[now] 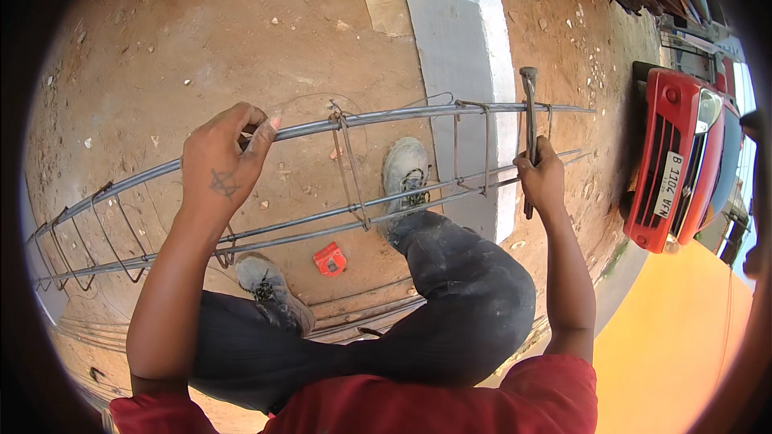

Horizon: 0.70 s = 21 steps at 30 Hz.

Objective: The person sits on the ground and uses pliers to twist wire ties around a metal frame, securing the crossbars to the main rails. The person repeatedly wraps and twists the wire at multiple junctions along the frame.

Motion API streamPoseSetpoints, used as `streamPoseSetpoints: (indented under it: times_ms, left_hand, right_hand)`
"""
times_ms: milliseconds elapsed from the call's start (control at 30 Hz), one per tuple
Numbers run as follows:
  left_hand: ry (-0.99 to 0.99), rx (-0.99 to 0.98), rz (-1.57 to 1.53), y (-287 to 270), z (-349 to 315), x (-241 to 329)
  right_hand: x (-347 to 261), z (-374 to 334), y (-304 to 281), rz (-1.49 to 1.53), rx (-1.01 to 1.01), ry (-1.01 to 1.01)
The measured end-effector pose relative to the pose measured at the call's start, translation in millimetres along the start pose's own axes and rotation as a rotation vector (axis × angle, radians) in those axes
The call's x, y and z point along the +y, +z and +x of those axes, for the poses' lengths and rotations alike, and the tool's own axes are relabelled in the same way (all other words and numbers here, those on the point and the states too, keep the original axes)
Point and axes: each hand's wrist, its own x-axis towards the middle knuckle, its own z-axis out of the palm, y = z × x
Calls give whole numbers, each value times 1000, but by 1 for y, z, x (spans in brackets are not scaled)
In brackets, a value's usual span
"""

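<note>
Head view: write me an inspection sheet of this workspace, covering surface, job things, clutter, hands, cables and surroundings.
Surface: brown dirt ground, scattered with small stones.
Job things: long steel rebar cage, crossing above a pale block, contact unclear; metal bar-like tool.
Clutter: red object and flat brown sheet, both on the ground.
Hands: left hand on the cage's upper side, grip unclear; right hand closed around the tool.
Cables: nothing seen.
Surroundings: red vehicle at right.
</note>
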Motion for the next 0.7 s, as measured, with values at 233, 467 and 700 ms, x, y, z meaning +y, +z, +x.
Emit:
streamPoseSetpoints:
  times_ms: [233, 467, 700]
  left_hand:
    - [3, 376, -197, 9, -11, 54]
    - [-768, 51, -1250, 49, -49, 175]
    - [-909, 249, -1989, 70, -13, 217]
  right_hand:
    - [-23, 14, -87, 296, -341, -154]
    - [-94, 53, -134, -112, -429, -858]
    - [-190, 88, -135, -551, -500, -1521]
